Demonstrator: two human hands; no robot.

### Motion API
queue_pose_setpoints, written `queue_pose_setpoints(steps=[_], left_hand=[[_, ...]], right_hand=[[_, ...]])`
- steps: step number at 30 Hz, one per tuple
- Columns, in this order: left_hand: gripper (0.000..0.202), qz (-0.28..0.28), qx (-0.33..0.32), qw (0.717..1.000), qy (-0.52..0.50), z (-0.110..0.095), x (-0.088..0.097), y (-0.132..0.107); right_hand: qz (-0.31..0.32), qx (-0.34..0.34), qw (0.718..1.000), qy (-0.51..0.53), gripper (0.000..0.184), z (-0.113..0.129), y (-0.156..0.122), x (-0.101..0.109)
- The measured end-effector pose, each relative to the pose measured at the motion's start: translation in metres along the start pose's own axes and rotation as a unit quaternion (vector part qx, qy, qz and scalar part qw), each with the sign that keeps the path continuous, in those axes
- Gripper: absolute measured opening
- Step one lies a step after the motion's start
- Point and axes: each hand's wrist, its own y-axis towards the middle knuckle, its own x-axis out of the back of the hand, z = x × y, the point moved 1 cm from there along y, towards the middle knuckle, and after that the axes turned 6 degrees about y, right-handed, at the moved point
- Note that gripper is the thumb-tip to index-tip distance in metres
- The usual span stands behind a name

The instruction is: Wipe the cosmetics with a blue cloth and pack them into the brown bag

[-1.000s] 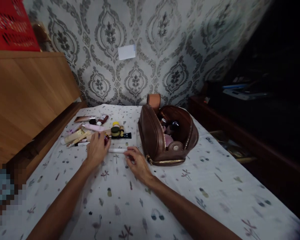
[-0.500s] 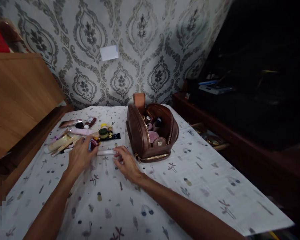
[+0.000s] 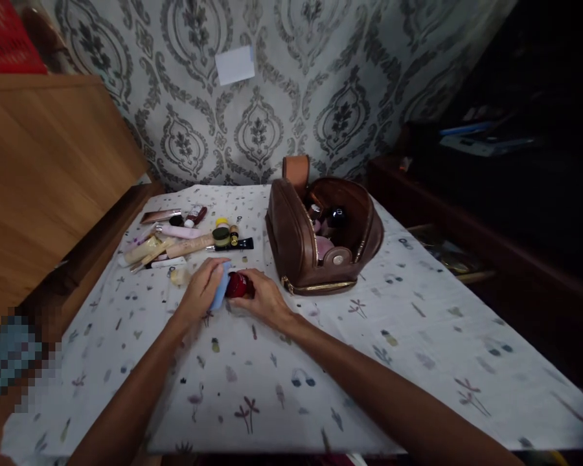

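My left hand (image 3: 200,288) is closed on a light blue cloth-like piece (image 3: 220,289), too blurred to say if it is cloth or sponge. The blue piece lies against a small dark red container (image 3: 236,285). Fingers and thumb of my right hand (image 3: 265,299) grip this container from the right. Both hands meet just above the tablecloth, in front of a brown cosmetic bag (image 3: 291,233). The bag stands unzipped, with a pink item (image 3: 323,246) and a black round-topped item (image 3: 337,214) inside.
Left of the bag lie several cosmetics, among them a pink tube (image 3: 177,231), a dark green-lidded jar (image 3: 221,236) and a black tube (image 3: 243,244). A wooden cabinet (image 3: 53,155) borders the left side. Dark furniture (image 3: 393,194) stands at the right.
The red container and blue piece have come rightward, and my right hand now grips the container. It has left the white stick it was touching. The view has shifted.
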Motion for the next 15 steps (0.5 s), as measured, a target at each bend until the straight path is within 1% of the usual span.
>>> queue_pose_setpoints(steps=[3,5,7,11,15], left_hand=[[0.037,0.019,-0.060,0.997,0.051,-0.004,-0.014,-0.006],[0.038,0.026,-0.066,0.994,0.080,-0.005,-0.021,-0.009],[0.038,0.014,-0.051,0.996,0.075,-0.004,-0.024,-0.010],[0.036,-0.015,-0.005,1.000,0.008,0.003,-0.023,-0.007],[0.036,-0.004,0.029,0.998,-0.058,0.007,-0.022,-0.004]], right_hand=[[0.005,0.001,0.999,-0.033,0.039,0.002,-0.001,0.000],[0.009,0.003,0.999,-0.051,0.035,0.003,-0.001,0.000],[0.017,0.006,0.998,-0.060,0.036,0.003,-0.002,0.000],[0.025,0.039,0.997,-0.055,0.048,0.003,-0.002,0.000],[0.016,0.039,0.996,-0.076,0.051,0.002,-0.004,0.000]])
